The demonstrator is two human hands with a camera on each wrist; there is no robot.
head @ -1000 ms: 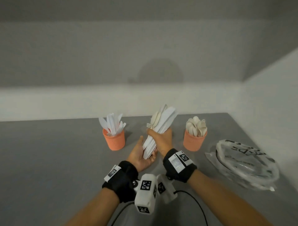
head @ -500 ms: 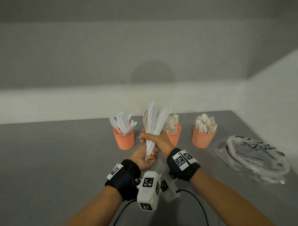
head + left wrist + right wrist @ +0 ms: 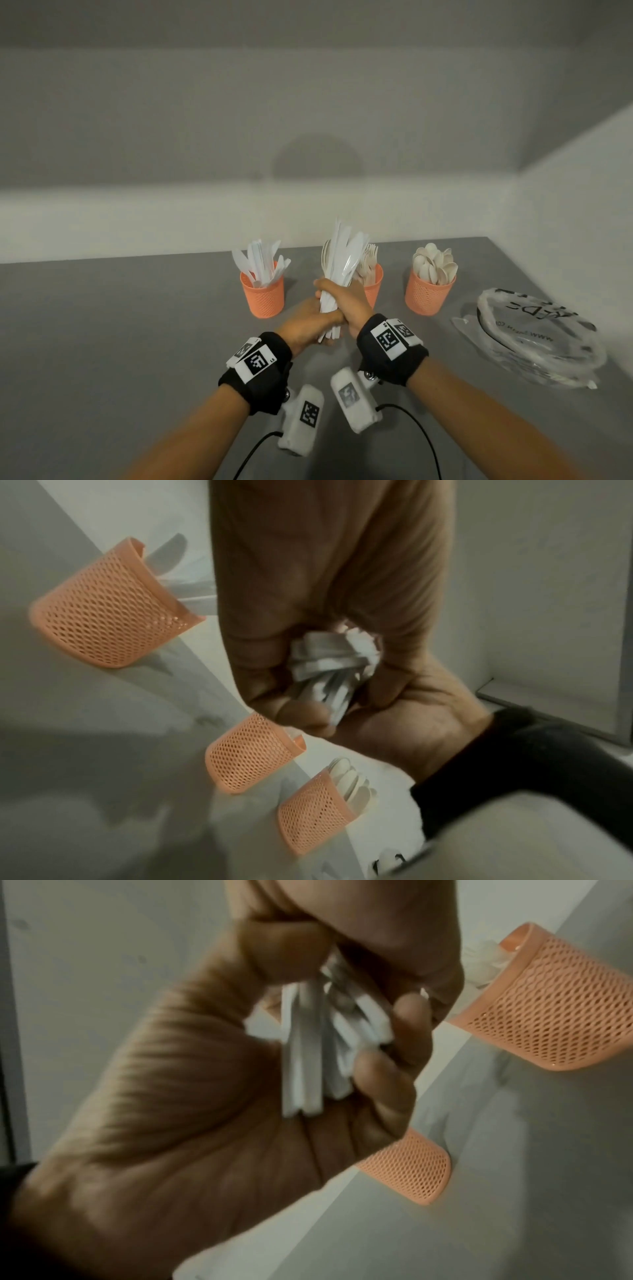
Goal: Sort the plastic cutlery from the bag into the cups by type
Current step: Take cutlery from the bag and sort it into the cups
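Leftmost on the grey table [image 3: 120,342]: knife cup [image 3: 262,295], upright, full of white knives. Centre: left hand [image 3: 308,320] and right hand [image 3: 346,301] pressed together, both wrapped round one upright cutlery bundle [image 3: 342,260] (mostly knives, a spoon or fork among them), held above the table in front of the fork cup [image 3: 373,284]. Further right: spoon cup [image 3: 428,294], then crumpled clear bag [image 3: 534,335] lying flat.
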